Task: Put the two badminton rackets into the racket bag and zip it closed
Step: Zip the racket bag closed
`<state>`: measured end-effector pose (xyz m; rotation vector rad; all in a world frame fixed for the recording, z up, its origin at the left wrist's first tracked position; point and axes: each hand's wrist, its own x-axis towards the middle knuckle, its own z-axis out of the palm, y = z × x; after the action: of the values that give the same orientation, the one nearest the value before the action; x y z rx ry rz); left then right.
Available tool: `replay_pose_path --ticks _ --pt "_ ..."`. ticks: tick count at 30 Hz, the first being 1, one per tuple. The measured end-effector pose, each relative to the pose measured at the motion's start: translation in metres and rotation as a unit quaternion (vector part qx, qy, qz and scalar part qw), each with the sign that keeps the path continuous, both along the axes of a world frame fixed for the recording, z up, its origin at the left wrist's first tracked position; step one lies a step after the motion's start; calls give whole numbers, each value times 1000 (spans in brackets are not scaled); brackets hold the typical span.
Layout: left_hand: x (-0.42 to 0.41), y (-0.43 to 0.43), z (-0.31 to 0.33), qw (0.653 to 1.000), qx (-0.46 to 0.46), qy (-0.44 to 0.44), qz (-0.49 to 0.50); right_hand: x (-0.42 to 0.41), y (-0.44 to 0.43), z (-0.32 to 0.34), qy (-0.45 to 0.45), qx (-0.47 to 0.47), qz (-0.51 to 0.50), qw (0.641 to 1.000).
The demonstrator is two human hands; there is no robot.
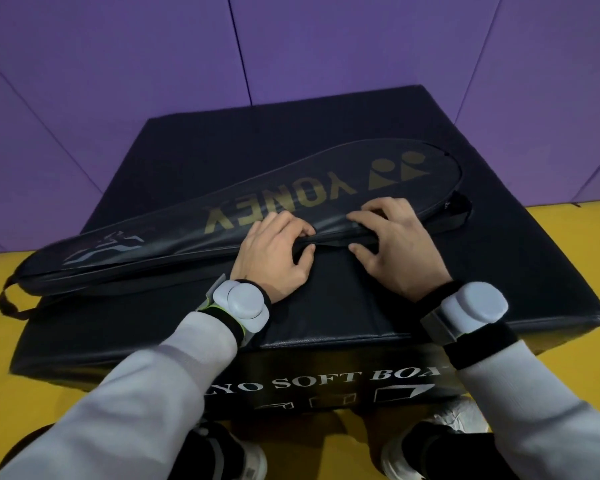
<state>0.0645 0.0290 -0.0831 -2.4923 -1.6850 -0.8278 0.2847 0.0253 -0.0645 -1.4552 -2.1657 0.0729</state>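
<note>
Bag (243, 206) flat on black foam box (326, 306), long axis left-right, head end right. We see left hand (274, 258) and right hand (392, 244) pinching near zip edge mid-length. Rackets unseen, presumably inside.

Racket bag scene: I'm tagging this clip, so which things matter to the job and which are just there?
Job: racket bag; left hand and right hand pinching its near edge.
Just there: black foam box, wrist sensors, yellow floor.
</note>
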Motion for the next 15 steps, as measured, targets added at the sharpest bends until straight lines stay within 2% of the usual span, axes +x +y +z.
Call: replay_pose_path --ticks 5,15 --pt "1 0 1 1000 -6 16 4 -20 4 -3 -12 45 41 998" --pt "-28 -7 7 997 -69 1 22 -22 13 -4 -2 21 56 998"
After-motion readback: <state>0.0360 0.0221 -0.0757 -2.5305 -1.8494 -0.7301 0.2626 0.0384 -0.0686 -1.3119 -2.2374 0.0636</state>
